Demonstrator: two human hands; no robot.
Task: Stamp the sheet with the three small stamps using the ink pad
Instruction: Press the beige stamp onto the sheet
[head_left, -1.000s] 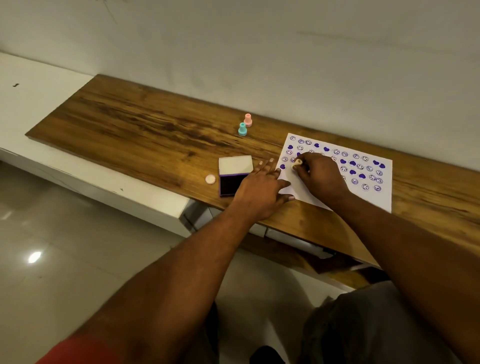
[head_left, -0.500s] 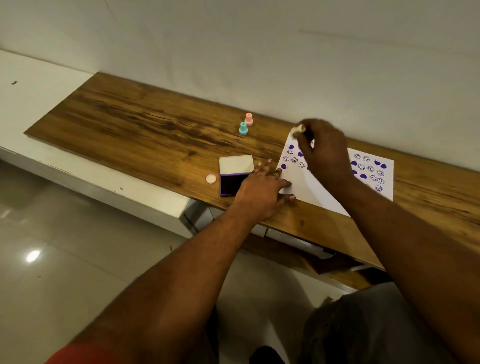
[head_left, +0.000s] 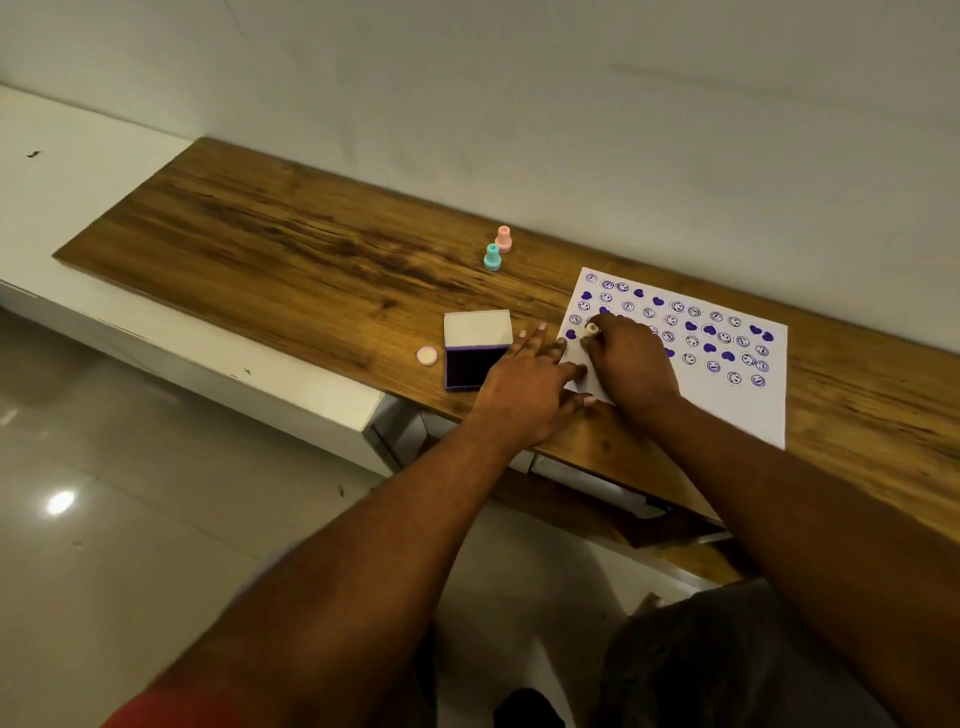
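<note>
A white sheet (head_left: 737, 410) covered with several purple hearts and smiley prints lies on the wooden top. My right hand (head_left: 631, 364) is shut on a small cream stamp (head_left: 591, 330), which it presses down on the sheet's left part. My left hand (head_left: 530, 387) lies flat with fingers spread, holding the sheet's near left corner. The open purple ink pad (head_left: 470, 366), its lid (head_left: 478, 327) tipped back, sits just left of that hand. A teal stamp (head_left: 492, 257) and a pink stamp (head_left: 503, 239) stand upright farther back.
A small round cream cap (head_left: 426, 355) lies left of the ink pad. The wooden top (head_left: 270, 249) runs along a white wall, with a white ledge (head_left: 208, 358) below its front edge and tiled floor (head_left: 130, 519) beneath. My knees show at the bottom.
My right hand, which had lifted the cream stamp above the sheet's far left corner half a second ago, has come back down onto the sheet's left part. My left hand has stayed put.
</note>
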